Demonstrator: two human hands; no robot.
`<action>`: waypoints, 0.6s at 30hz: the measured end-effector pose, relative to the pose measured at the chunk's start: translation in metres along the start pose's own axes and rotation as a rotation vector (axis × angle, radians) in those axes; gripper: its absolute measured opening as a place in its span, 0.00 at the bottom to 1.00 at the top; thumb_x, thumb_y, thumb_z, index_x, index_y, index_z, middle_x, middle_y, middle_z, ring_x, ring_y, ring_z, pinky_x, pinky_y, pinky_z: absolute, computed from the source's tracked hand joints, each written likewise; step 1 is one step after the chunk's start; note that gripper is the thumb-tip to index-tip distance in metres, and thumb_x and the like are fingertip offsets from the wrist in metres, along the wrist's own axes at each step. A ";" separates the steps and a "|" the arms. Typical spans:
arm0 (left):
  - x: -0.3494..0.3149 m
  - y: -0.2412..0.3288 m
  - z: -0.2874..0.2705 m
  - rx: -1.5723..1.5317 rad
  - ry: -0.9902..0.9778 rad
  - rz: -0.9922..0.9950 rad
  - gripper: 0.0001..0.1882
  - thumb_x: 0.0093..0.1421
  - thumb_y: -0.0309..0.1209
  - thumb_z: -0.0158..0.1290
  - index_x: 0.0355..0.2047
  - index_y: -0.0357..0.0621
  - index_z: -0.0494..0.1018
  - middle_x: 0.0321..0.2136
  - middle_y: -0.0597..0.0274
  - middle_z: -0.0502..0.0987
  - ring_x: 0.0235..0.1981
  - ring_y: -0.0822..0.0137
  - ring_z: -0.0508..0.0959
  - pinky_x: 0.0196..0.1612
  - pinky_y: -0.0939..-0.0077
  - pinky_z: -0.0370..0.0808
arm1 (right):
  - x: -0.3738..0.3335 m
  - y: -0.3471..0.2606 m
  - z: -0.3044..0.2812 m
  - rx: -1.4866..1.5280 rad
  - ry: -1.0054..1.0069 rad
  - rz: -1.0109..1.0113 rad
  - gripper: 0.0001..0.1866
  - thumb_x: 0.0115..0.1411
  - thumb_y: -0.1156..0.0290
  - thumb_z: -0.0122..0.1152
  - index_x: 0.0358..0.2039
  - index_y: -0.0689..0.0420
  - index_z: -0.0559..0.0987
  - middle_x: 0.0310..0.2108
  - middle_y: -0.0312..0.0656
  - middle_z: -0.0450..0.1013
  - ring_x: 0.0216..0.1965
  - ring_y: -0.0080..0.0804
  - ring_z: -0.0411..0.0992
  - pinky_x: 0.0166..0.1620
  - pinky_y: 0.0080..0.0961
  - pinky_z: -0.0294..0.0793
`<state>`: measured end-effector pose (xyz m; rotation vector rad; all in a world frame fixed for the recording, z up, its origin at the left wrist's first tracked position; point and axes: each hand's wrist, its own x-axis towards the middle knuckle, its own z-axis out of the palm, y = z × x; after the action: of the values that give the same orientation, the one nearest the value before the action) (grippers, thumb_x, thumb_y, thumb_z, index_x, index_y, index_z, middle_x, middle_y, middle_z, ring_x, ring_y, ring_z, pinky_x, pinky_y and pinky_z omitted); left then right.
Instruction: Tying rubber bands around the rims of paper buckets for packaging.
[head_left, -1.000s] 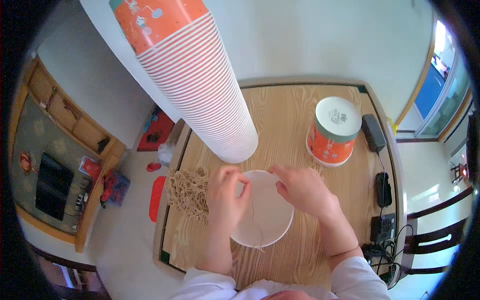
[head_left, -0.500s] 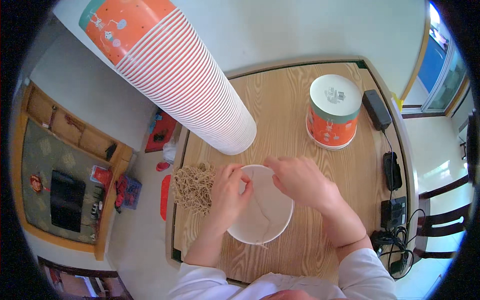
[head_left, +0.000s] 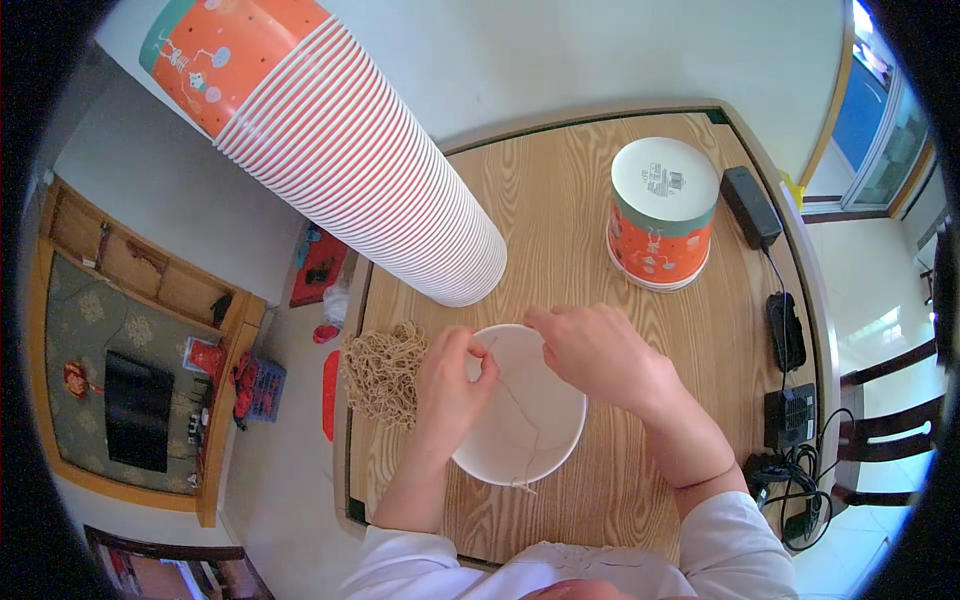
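Note:
A white-lined paper bucket (head_left: 550,430) stands open in front of me on the table. A thin brown string (head_left: 515,398) crosses its inside, and a short frayed end hangs over the near rim. My left hand (head_left: 453,383) is at the bucket's left side, thumb and forefinger pinched on the string's upper part. At the far rim my right hand (head_left: 598,355) has its fingers curled over the edge; its fingertips are partly hidden. Beside my left hand lies a tangled heap of brown string (head_left: 385,373).
A tall leaning-looking stack of orange paper buckets (head_left: 370,170) rises at the back left. Upside-down buckets (head_left: 660,215) stand at the back right of the wooden table (head_left: 560,190). Along the right edge lie a black power adapter (head_left: 750,205), a charger (head_left: 789,415) and coiled cables (head_left: 800,475).
My left hand has drawn slightly toward me with the string, which now shows more clearly across the bucket. My right hand stays at the far rim. The whole view has shifted slightly.

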<state>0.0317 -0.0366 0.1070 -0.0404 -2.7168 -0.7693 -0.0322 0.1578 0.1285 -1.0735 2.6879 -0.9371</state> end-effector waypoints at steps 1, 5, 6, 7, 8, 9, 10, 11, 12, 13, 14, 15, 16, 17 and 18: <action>0.001 0.001 0.000 0.013 -0.010 -0.004 0.10 0.48 0.20 0.58 0.30 0.38 0.68 0.34 0.53 0.75 0.40 0.52 0.77 0.45 0.64 0.72 | 0.000 0.001 0.000 0.000 0.000 0.002 0.08 0.54 0.74 0.55 0.36 0.59 0.72 0.27 0.50 0.75 0.32 0.52 0.75 0.33 0.47 0.72; 0.001 0.000 0.001 -0.020 -0.011 -0.047 0.10 0.48 0.20 0.58 0.29 0.38 0.68 0.37 0.52 0.76 0.40 0.51 0.77 0.46 0.63 0.72 | 0.000 0.003 0.002 -0.039 0.044 -0.077 0.09 0.55 0.75 0.52 0.38 0.63 0.73 0.27 0.52 0.76 0.31 0.51 0.77 0.32 0.44 0.76; 0.001 -0.001 0.001 -0.016 -0.010 -0.046 0.10 0.48 0.20 0.58 0.29 0.38 0.68 0.37 0.52 0.76 0.40 0.51 0.77 0.46 0.63 0.72 | 0.000 0.003 0.001 -0.033 0.052 -0.091 0.09 0.55 0.75 0.52 0.38 0.63 0.73 0.27 0.52 0.76 0.31 0.51 0.77 0.32 0.43 0.76; 0.001 -0.003 0.001 -0.004 0.021 0.011 0.11 0.48 0.21 0.58 0.30 0.39 0.68 0.36 0.53 0.75 0.40 0.51 0.76 0.44 0.62 0.73 | 0.000 0.003 0.000 -0.030 0.055 -0.094 0.09 0.55 0.75 0.52 0.38 0.63 0.73 0.27 0.52 0.76 0.31 0.51 0.77 0.32 0.43 0.76; 0.001 -0.004 0.000 0.007 0.051 0.068 0.12 0.48 0.22 0.57 0.32 0.39 0.67 0.34 0.54 0.74 0.39 0.51 0.76 0.42 0.61 0.73 | 0.000 0.001 -0.001 -0.025 0.041 -0.077 0.09 0.56 0.75 0.52 0.37 0.62 0.73 0.27 0.52 0.76 0.32 0.51 0.77 0.33 0.43 0.76; 0.002 -0.004 0.001 0.004 0.049 0.069 0.12 0.48 0.22 0.57 0.32 0.39 0.67 0.34 0.54 0.74 0.39 0.51 0.76 0.42 0.61 0.73 | 0.001 0.001 -0.001 -0.025 0.024 -0.054 0.09 0.56 0.74 0.52 0.37 0.62 0.73 0.27 0.52 0.76 0.32 0.51 0.77 0.34 0.43 0.76; 0.004 -0.002 0.000 0.016 0.043 0.075 0.11 0.48 0.22 0.57 0.31 0.39 0.67 0.36 0.53 0.74 0.40 0.51 0.76 0.42 0.61 0.73 | 0.002 0.003 0.000 -0.026 0.024 -0.051 0.09 0.56 0.74 0.52 0.37 0.62 0.73 0.27 0.52 0.76 0.32 0.51 0.77 0.34 0.43 0.76; 0.005 -0.001 0.000 0.029 0.037 0.082 0.11 0.49 0.22 0.57 0.31 0.40 0.67 0.37 0.52 0.74 0.41 0.51 0.76 0.42 0.61 0.73 | 0.003 0.004 0.002 -0.017 0.021 -0.033 0.09 0.55 0.74 0.53 0.37 0.61 0.72 0.28 0.51 0.76 0.32 0.51 0.76 0.34 0.44 0.74; 0.005 -0.001 0.001 0.027 0.034 0.083 0.11 0.49 0.22 0.57 0.31 0.40 0.67 0.37 0.52 0.74 0.41 0.51 0.76 0.42 0.61 0.73 | 0.003 0.005 0.004 -0.007 0.016 -0.014 0.09 0.55 0.74 0.54 0.37 0.59 0.72 0.29 0.49 0.75 0.33 0.51 0.75 0.34 0.46 0.72; 0.006 -0.001 0.001 0.025 0.022 0.074 0.11 0.49 0.21 0.57 0.31 0.40 0.67 0.38 0.52 0.74 0.41 0.51 0.76 0.43 0.61 0.73 | 0.003 0.006 0.004 -0.008 0.017 -0.010 0.09 0.55 0.74 0.54 0.37 0.59 0.72 0.29 0.49 0.75 0.33 0.51 0.75 0.34 0.46 0.72; 0.007 -0.001 0.001 0.024 0.010 0.067 0.11 0.49 0.21 0.57 0.30 0.40 0.67 0.39 0.52 0.74 0.41 0.50 0.76 0.43 0.60 0.73 | 0.004 0.006 0.004 -0.010 -0.003 0.000 0.09 0.55 0.74 0.53 0.37 0.59 0.72 0.29 0.49 0.75 0.33 0.51 0.75 0.34 0.45 0.73; 0.006 -0.001 0.001 0.024 0.008 0.068 0.11 0.49 0.21 0.57 0.30 0.40 0.67 0.39 0.52 0.74 0.41 0.50 0.76 0.43 0.60 0.73 | 0.004 0.006 0.004 -0.011 -0.025 0.006 0.09 0.56 0.74 0.52 0.38 0.59 0.72 0.30 0.49 0.76 0.33 0.51 0.75 0.34 0.45 0.73; 0.006 -0.002 0.000 0.041 0.005 0.078 0.11 0.49 0.21 0.57 0.30 0.40 0.67 0.39 0.53 0.74 0.41 0.50 0.75 0.43 0.60 0.73 | 0.003 0.005 0.003 -0.010 -0.024 0.009 0.09 0.56 0.74 0.52 0.38 0.59 0.72 0.30 0.49 0.76 0.33 0.51 0.75 0.34 0.45 0.73; 0.007 -0.002 0.000 0.058 0.003 0.089 0.10 0.49 0.21 0.57 0.30 0.39 0.67 0.39 0.53 0.74 0.42 0.50 0.75 0.43 0.60 0.73 | 0.002 0.004 0.002 -0.003 -0.028 0.008 0.08 0.56 0.74 0.52 0.38 0.59 0.72 0.29 0.49 0.75 0.33 0.51 0.75 0.34 0.46 0.73; 0.007 -0.002 -0.001 0.059 0.001 0.090 0.10 0.49 0.21 0.57 0.30 0.39 0.67 0.39 0.53 0.74 0.42 0.50 0.75 0.43 0.60 0.73 | 0.002 0.004 0.002 0.005 -0.033 0.005 0.08 0.56 0.74 0.52 0.38 0.59 0.72 0.29 0.48 0.75 0.33 0.50 0.75 0.34 0.46 0.73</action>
<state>0.0253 -0.0395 0.1084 -0.1476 -2.7142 -0.6629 -0.0351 0.1575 0.1245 -1.0706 2.6594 -0.9159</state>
